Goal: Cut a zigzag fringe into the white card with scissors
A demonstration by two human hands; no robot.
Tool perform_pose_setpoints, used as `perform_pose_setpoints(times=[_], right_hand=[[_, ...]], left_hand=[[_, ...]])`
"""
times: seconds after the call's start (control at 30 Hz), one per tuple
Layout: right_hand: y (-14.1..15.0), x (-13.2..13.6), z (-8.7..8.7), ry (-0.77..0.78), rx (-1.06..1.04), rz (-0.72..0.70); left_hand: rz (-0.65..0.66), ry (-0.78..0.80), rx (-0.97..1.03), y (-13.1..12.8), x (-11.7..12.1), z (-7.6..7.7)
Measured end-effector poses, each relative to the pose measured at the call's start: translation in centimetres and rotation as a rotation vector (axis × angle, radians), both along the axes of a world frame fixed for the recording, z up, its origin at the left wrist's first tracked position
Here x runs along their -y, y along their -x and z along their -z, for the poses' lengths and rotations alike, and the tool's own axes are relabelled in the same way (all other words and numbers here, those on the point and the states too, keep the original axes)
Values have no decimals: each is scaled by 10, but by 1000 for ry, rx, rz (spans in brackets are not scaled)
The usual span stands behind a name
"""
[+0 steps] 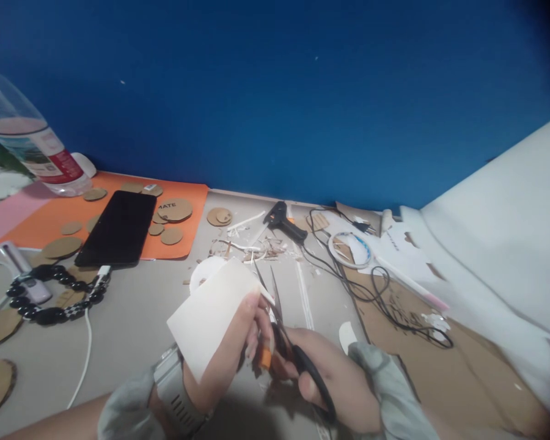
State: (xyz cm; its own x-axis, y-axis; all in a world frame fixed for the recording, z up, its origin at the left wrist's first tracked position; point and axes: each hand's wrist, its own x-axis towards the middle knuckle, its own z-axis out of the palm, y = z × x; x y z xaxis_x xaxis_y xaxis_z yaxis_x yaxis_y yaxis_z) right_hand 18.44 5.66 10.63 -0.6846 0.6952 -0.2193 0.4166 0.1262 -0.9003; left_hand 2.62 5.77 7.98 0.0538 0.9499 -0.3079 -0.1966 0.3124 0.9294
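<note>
My left hand is closed on a white piece of paper, pinching it near its right corner. The sheet is tilted and lies partly across the back of the hand. In my right hand is a pair of scissors with black handles. Its blades stand apart and point away from me, close to the paper's right edge. A small orange object shows by the left fingers; what it is I cannot make out. Behind the sheet lies a white round piece, partly covered.
A black glue gun lies near the blue wall, its cord trailing right over brown cardboard. Scraps litter the table in front. At left are a phone, cardboard discs, orange paper, a beaded bracelet and a bottle.
</note>
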Motion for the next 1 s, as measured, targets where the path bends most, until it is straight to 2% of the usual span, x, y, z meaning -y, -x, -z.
perform_pose_setpoints(times=[0.1,0.27,0.43,0.6,0.77,1.0], right_hand=[[1,-3,9,34,-94,52],[0,-4,8,69,-145,56],[-6,-9,9,86,-118,-48],[-4,-7,13,87,-129,0],[0,-4,14,91,-113,59],[-2,-5,14,110,-91,32]], left_hand=[[13,0,-6,0,0,-2],[15,-32,-39,2,1,-3],[11,-23,-52,3,3,-1],[15,9,-5,2,3,-6],[32,-7,-47,4,2,-7],[32,-18,-73,6,1,-7]])
